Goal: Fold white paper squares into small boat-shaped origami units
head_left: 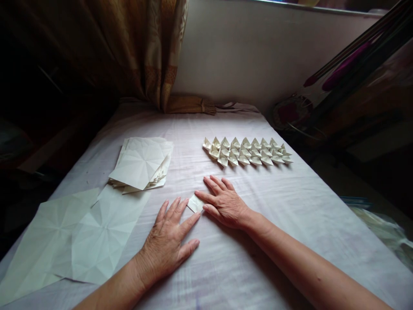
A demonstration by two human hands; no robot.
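Note:
A small folded square of white paper [195, 204] lies flat on the cloth-covered surface, between my two hands. My left hand [169, 241] rests palm down with fingers spread, its fingertips at the left and near edges of the square. From the other side, my right hand [224, 202] lies flat, fingers apart, with its index finger and thumb touching the square's right edge. Beyond the right hand stand rows of small folded paper boats [247, 153], set close together with pointed tips up.
A stack of creased paper sheets [138, 161] lies to the left, with more creased sheets [103, 232] nearer me. A light sheet [316, 206] covers the surface. A gold curtain [161, 64] hangs at the back beside a pale wall [245, 51].

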